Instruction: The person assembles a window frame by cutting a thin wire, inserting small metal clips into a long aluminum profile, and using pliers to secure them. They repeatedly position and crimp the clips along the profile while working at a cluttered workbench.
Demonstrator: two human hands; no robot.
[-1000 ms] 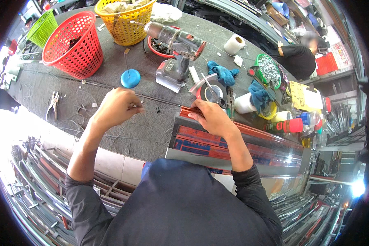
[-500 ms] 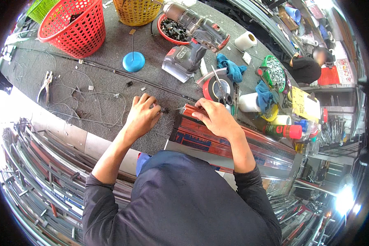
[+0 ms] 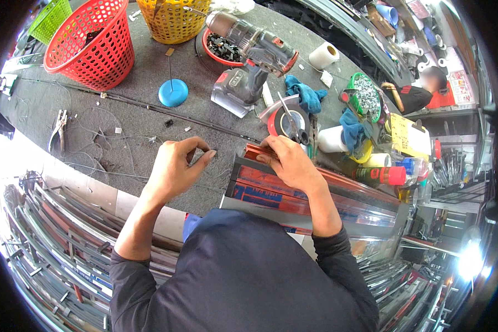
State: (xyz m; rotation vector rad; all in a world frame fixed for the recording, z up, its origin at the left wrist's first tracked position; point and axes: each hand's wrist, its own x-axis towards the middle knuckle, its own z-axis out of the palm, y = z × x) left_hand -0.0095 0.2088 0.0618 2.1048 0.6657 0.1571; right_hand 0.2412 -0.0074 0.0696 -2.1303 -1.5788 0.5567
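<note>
My right hand (image 3: 291,160) is closed over the end of a reddish-brown metal profile (image 3: 252,151), thumb in front and fingers over the top. The profile lies on a stack of similar profiles (image 3: 260,185) with blue-printed film. To its left, my left hand (image 3: 174,169) hovers above the grey carpeted bench, apart from the profile. Its thumb and index fingertips are brought together in a pinch; anything between them is too small to make out. A roll of tape (image 3: 286,123) with scissors (image 3: 294,123) across it sits just beyond my right hand.
A cordless drill (image 3: 249,61) stands beyond my hands, by a red bowl of black pieces (image 3: 222,47). Red (image 3: 94,47) and yellow (image 3: 174,19) baskets, pliers (image 3: 58,130), loose string (image 3: 130,146) and a blue disc with a rod (image 3: 172,94) lie leftward. Another person (image 3: 412,94) is far right.
My left hand has drawn left and turned, its thumb and index now pinched. The small dark piece and thin strand beside it no longer show. My right hand stays on the profile.
</note>
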